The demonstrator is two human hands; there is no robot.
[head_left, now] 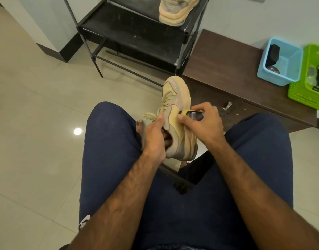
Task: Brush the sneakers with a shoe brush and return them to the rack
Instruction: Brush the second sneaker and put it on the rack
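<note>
Sitting posture, view down over navy shorts [110,141]. Pale glossy tiled floor [37,105] fills the left of the view and shows one light reflection. Black metal shoe rack [129,33] stands against the wall at top centre; second sneaker [175,13], tan, rests on its upper shelf at the right end. Low dark-brown desk [227,65] sits just right of the rack along the same wall. On the desk's far right: blue basket [288,69] holding a dark item, and green basket [299,91] touching it, with dark cords inside. Held sneaker [175,98], tan with yellow laces, is between the knees, above the floor, toe pointing away toward the rack's foot. Left grip [154,136] is clamped on the sneaker: fingers inside the collar opening, thumb on the tongue by the laces. Right grip [203,121] is curled round the brush [193,114], which has a yellow-and-black body with a barcode label and is pressed to the sneaker's right flank at mid-length. Bristles not visible.
</note>
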